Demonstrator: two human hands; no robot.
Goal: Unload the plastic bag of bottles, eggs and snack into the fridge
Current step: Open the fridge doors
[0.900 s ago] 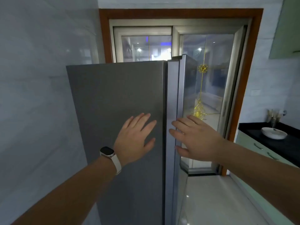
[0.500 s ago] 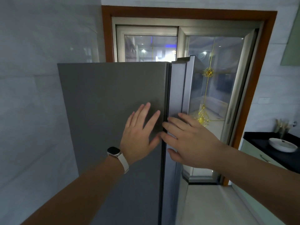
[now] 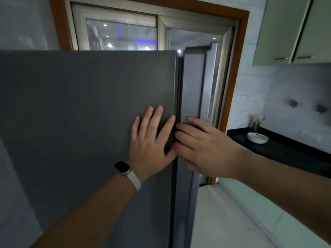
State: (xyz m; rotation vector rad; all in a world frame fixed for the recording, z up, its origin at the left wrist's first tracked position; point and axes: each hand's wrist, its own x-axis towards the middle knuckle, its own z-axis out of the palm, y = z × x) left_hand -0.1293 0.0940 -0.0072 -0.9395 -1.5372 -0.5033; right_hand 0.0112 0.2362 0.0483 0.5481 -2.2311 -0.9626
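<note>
Left hand: flat, fingers spread, pressing the grey left fridge door.
Right hand: fingers straight on the right fridge door edge, gripping nothing.

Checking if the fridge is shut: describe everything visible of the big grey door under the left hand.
The grey fridge door is a flat, matte, metal-looking panel with no handle in view. A dark seal strip runs down its right edge, beside the narrower, paler door. The left hand lies flat on it near that edge; the right hand touches the seam. Fully shut or not: cannot tell.
</note>
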